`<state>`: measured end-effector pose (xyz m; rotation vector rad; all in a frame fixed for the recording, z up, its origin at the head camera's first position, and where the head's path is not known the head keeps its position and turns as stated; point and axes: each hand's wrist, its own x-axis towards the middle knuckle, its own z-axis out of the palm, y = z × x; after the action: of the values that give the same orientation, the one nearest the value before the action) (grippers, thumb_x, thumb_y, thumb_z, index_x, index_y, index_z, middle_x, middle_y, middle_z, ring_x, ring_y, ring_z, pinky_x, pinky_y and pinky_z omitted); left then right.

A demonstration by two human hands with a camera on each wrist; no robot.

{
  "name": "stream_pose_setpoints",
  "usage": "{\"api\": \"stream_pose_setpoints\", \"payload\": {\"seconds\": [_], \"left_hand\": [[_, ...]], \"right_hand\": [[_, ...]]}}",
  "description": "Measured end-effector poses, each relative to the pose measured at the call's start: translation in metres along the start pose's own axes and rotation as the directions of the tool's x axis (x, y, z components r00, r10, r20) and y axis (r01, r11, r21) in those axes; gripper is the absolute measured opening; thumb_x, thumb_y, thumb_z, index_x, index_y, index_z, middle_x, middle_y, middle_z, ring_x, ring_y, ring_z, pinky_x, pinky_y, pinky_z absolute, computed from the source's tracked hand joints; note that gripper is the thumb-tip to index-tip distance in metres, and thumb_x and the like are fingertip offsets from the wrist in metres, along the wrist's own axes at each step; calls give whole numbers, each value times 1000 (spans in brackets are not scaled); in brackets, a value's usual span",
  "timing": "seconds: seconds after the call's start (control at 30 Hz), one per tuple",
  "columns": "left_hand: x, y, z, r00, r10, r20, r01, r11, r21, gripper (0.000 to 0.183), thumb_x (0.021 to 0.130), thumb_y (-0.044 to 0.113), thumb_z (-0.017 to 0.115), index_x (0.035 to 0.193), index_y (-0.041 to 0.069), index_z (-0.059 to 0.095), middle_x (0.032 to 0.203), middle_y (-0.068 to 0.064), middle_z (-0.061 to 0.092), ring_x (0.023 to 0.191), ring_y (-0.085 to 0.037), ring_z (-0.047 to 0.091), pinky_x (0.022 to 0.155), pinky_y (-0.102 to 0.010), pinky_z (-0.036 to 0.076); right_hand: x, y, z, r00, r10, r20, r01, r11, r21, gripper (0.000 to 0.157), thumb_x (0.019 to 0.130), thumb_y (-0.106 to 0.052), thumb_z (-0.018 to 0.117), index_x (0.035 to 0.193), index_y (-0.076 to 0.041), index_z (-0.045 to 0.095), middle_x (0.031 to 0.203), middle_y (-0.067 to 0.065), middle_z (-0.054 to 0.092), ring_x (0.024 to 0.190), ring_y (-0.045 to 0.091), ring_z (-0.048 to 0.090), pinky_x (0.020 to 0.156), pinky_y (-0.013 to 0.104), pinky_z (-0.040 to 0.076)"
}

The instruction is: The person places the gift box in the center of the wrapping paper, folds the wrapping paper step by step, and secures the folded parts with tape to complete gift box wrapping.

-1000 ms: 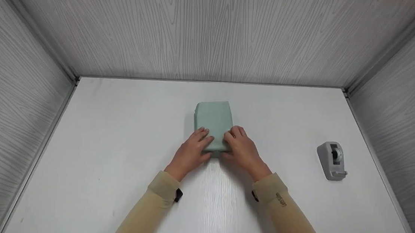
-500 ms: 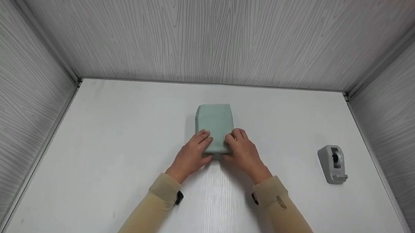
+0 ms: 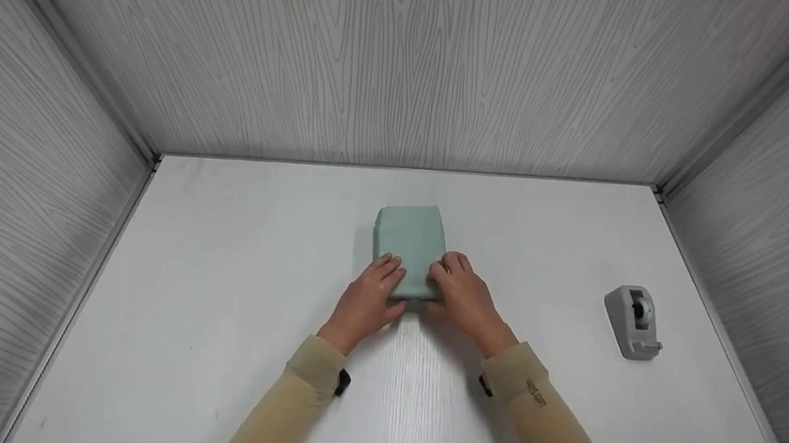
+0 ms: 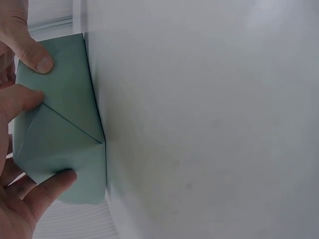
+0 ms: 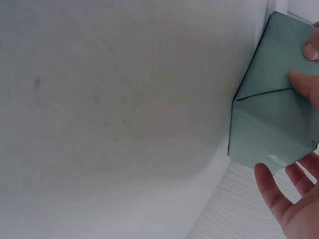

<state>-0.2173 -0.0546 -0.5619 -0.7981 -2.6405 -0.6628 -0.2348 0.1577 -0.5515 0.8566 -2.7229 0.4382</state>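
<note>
A parcel wrapped in pale green paper (image 3: 409,233) lies on the white table, its near end between my hands. My left hand (image 3: 364,304) holds its left near corner, fingers over the top and thumb against the end. The right hand (image 3: 466,298) grips the right near corner with curled fingers. In the left wrist view, my thumbs press on the folded paper end (image 4: 70,134), where a triangular flap shows. From the right wrist, a small shiny patch (image 5: 276,160) shows on the paper near the right hand's fingers. The parcel's underside is hidden.
A grey tape dispenser (image 3: 621,320) with a roll in it stands on the table to the right. Wood-grain panels (image 3: 408,66) enclose the table (image 3: 241,258) at the back and both sides.
The whole scene sits slightly lower in the head view, as the camera has tilted. Both hands keep their places on the parcel, with almost no visible movement.
</note>
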Motion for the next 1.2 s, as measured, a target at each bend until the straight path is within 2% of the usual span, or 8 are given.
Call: {"api": "stream_pose_setpoints", "payload": {"seconds": [0.2, 0.37, 0.53, 0.67, 0.8, 1.0, 1.13, 1.2], "left_hand": [[1, 1, 0, 1000, -14, -7, 14, 1000, -15, 51, 82, 18, 80, 125, -3, 63, 137, -16, 55, 134, -31, 44, 104, -38, 42], [0, 2, 0, 1000, -15, -2, 15, 1000, -18, 50, 83, 18, 80, 124, -3, 64, 136, -16, 56, 133, -31, 44, 103, -39, 42], [0, 4, -1, 1000, -29, 12, 29, 999, -39, 49, 83, 18, 80, 124, -3, 64, 137, -16, 55, 134, -31, 44, 104, -39, 41], [0, 4, -1, 999, -37, 11, 37, 999, -39, 49, 83, 18, 80, 124, -2, 64, 137, -16, 55, 134, -31, 44, 104, -39, 41], [0, 4, 0, 999, -48, 12, 49, 998, -30, 49, 83, 19, 80, 125, -2, 64, 137, -15, 55, 134, -30, 43, 103, -38, 42], [0, 4, 1, 999, -54, 7, 54, 998, -31, 50, 83, 19, 80, 125, -1, 64, 137, -14, 55, 134, -30, 44, 103, -38, 42], [0, 4, 1, 999, -54, 2, 54, 998, -29, 50, 83, 20, 80, 125, -2, 64, 137, -15, 55, 134, -30, 44, 101, -39, 44], [0, 4, 2, 998, -59, 3, 59, 998, -24, 50, 83, 21, 80, 125, -1, 64, 137, -14, 55, 134, -30, 44, 100, -40, 45]], "right_hand": [[-2, -1, -1, 1000, 11, 2, -11, 1000, 1, 51, 73, -23, 89, 103, -9, 51, 113, 9, 46, 110, 28, 48, 79, 39, 52], [-9, -4, -11, 998, 44, 38, -48, 993, 110, 45, 78, -23, 86, 110, -8, 57, 123, 9, 48, 115, 26, 49, 85, 39, 51], [-23, -6, -28, 990, 110, 86, -128, 962, 242, 49, 85, -23, 79, 126, -7, 58, 138, 10, 46, 126, 26, 47, 94, 41, 48], [-40, -1, -45, 974, 215, 72, -227, 923, 312, 51, 89, -26, 75, 133, -10, 55, 140, 7, 47, 127, 25, 48, 97, 45, 46], [-66, 11, -63, 940, 339, 35, -329, 879, 346, 47, 92, -27, 71, 133, -10, 56, 136, 7, 51, 123, 26, 52, 93, 47, 48], [-109, 43, -92, 868, 496, -37, -450, 815, 366, 41, 97, -23, 64, 132, -3, 56, 131, 16, 53, 115, 34, 54, 86, 49, 49], [-131, 64, -109, 807, 580, -110, -513, 781, 357, 39, 99, -21, 60, 131, 2, 55, 125, 22, 55, 112, 38, 53, 84, 52, 48], [-141, 73, -116, 769, 622, -147, -554, 763, 334, 39, 100, -20, 60, 130, 4, 55, 123, 24, 55, 111, 39, 53, 83, 52, 47]]}}
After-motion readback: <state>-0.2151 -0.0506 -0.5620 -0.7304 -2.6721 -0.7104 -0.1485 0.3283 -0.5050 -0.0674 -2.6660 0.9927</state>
